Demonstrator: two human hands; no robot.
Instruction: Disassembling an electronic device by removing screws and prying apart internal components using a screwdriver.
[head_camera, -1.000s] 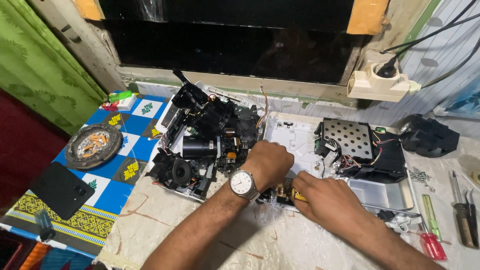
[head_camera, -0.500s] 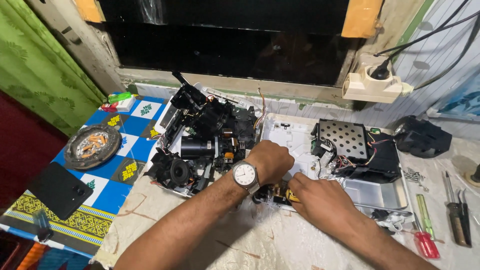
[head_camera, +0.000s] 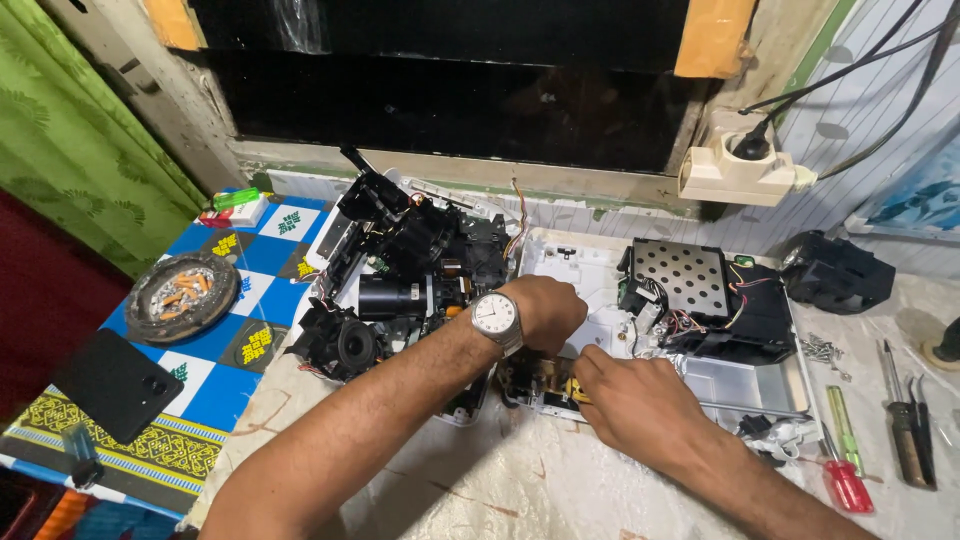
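Left grip (head_camera: 545, 312) fisted over white casing (head_camera: 580, 275), right grip (head_camera: 630, 400) pinching small yellow part (head_camera: 577, 393), both beside black assembly (head_camera: 410, 270).

Both forearms bare, no sleeves in view, no gloves. Left hand (head_camera: 545, 310): wristwatch (head_camera: 497, 320) at the wrist, round pale dial with thin dark hands, silver-coloured case, grey metal band. Right hand (head_camera: 635, 405): nothing worn at wrist; no rings visible on the fingers that show.

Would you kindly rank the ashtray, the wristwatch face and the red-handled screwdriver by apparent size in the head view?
1. Ashtray, clearly largest.
2. Red-handled screwdriver.
3. Wristwatch face, smallest, though it sits closer to the camera.
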